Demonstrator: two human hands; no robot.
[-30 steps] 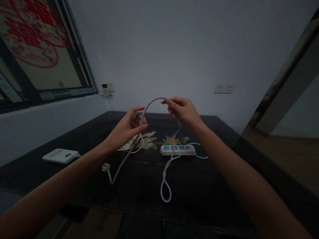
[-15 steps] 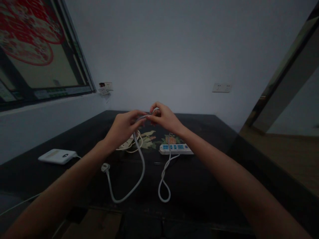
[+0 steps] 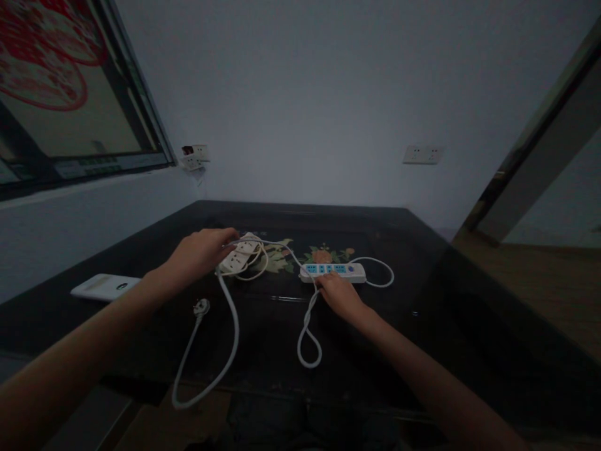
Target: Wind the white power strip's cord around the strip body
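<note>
My left hand point(image 3: 201, 252) is closed around a grey-white power cord point(image 3: 233, 326), over the left of the dark table. From it one length hangs in a wide loop to a plug point(image 3: 201, 307) lying on the table. Another length stretches right to my right hand point(image 3: 340, 293), whose fingers are closed on the cord just in front of a white power strip with blue sockets point(image 3: 357, 273). Below those fingers the cord is twisted on itself and ends in a small loop. The fingertips of my left hand are partly hidden.
A second white power strip point(image 3: 240, 255) with a thin cream cord lies beside my left hand. A white power bank-like box point(image 3: 101, 287) sits at the left. The black table point(image 3: 413, 351) meets a wall with sockets point(image 3: 422, 155); a window is at left.
My hands have moved apart from their meeting point above the table. The left went left and down, the right came down toward the blue-socket strip, stretching the cord between them.
</note>
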